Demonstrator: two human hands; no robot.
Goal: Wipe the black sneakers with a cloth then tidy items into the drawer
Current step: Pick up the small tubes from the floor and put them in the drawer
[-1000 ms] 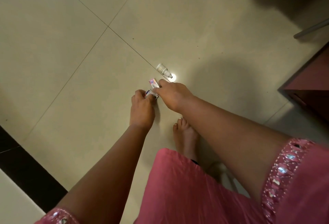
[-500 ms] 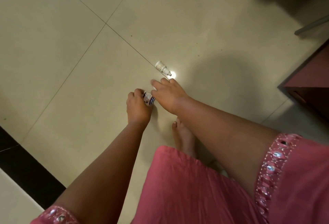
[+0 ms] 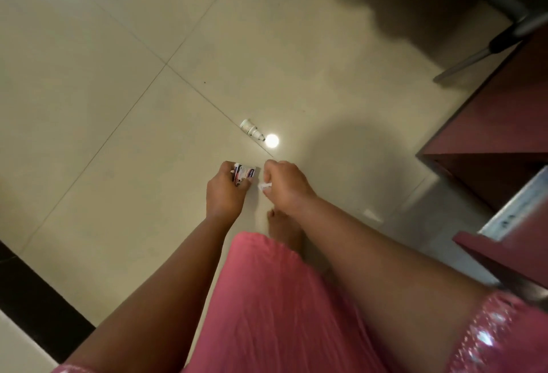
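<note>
**Hands part, each with a small item**

A second ago our two hands met over one small printed packet low on the floor; now they are apart. Our left hand [image 3: 226, 191] grips the packet [image 3: 243, 173], fingers curled round it, with its printed face showing past the knuckles. Our right hand [image 3: 286, 185] has drawn off to the right and pinches a small white piece [image 3: 264, 185] at its fingertips; what the piece is, we cannot tell. The view has also swung, so the open drawer [image 3: 504, 224] now shows at the right edge, nearer to us than the maroon cabinet [image 3: 498, 123].

We judge that we are in the tidying part of the task. No sneakers and no cloth are in view. A little white bottle [image 3: 251, 129] lies on its side on the tiled floor [image 3: 118, 105], just beyond both hands and beside a bright spot of reflected light; it is likely the next thing to collect.

Both arms reach forward and down, wrists bent towards the floor, above a pink garment [image 3: 267, 298] and a bare foot.
</note>
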